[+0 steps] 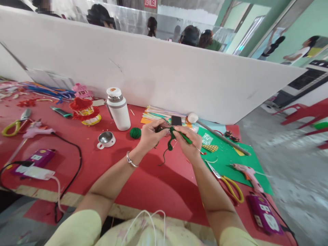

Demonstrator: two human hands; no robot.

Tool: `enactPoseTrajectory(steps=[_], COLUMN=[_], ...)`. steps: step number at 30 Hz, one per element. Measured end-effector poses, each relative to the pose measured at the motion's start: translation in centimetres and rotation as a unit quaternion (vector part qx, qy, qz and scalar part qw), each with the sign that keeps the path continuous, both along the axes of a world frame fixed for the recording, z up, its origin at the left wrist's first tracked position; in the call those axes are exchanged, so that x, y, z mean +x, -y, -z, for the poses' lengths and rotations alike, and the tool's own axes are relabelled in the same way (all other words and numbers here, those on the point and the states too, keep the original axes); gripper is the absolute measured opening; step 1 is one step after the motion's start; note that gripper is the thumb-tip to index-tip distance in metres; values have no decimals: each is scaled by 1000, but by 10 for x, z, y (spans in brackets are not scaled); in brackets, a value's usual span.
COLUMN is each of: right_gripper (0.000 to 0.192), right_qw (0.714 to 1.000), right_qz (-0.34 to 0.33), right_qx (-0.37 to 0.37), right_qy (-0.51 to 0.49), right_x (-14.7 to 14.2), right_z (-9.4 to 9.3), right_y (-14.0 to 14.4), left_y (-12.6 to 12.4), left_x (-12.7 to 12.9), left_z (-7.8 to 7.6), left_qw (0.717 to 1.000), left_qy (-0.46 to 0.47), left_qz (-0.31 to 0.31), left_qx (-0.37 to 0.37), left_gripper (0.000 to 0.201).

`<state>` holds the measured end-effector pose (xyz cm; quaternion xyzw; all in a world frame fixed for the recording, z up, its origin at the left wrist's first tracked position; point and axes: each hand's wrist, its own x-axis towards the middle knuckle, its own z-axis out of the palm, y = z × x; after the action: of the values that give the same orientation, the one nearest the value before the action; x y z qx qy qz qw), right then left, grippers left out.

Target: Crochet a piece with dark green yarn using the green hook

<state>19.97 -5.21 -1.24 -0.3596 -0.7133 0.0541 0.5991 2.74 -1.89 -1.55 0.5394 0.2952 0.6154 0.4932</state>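
My left hand point(153, 134), with a silver bangle at its wrist, pinches a small piece of dark green crochet work point(171, 140) between thumb and fingers. From the piece a loose yarn tail hangs down over the red tabletop. My right hand point(189, 139) is closed around a crochet hook point(186, 138) with a green grip, its metal shaft pointing out toward the lower right. The hook's other end meets the yarn between both hands, where fingers partly hide it. Left of my left hand lies a ball of green yarn point(135, 133).
A white thermos point(119, 111) and metal-lined cup point(106, 139) stand at left. Scissors point(227, 184), a pink glue gun point(249, 176) and a purple power strip point(265, 215) lie at right. A white partition point(153, 71) edges the table's back; people are beyond it.
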Motion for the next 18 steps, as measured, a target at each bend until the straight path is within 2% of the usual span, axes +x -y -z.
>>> enactPoseTrajectory(steps=[4, 7, 9, 11, 14, 16, 18], right_gripper=[18, 13, 11, 15, 27, 32, 34], right_qw=[999, 998, 986, 946, 866, 837, 824], right_qz=[39, 19, -39, -132, -243, -268, -283], right_qx=[37, 20, -33, -125, -257, -299, -326], right_qy=[12, -59, -162, -268, -353, -373, -367], right_x=[-5, -9, -11, -11, -6, 0, 7], right_z=[7, 17, 26, 33, 38, 38, 35], right_y=[-1, -5, -11, -19, -29, -33, -35], left_y=[-1, -3, -4, -4, -2, -1, -1], left_x=[1, -3, -6, -10, -14, -14, -13], left_z=[2, 0, -3, -6, -9, -10, -10], left_qw=[1000, 993, 977, 963, 952, 952, 955], left_qy=[3, 63, 92, 104, 94, 72, 46], left_qz=[-22, 50, 119, 173, 216, 225, 226], left_qx=[-9, -92, -149, -181, -197, -197, -187], left_gripper=[27, 33, 36, 37, 39, 41, 40])
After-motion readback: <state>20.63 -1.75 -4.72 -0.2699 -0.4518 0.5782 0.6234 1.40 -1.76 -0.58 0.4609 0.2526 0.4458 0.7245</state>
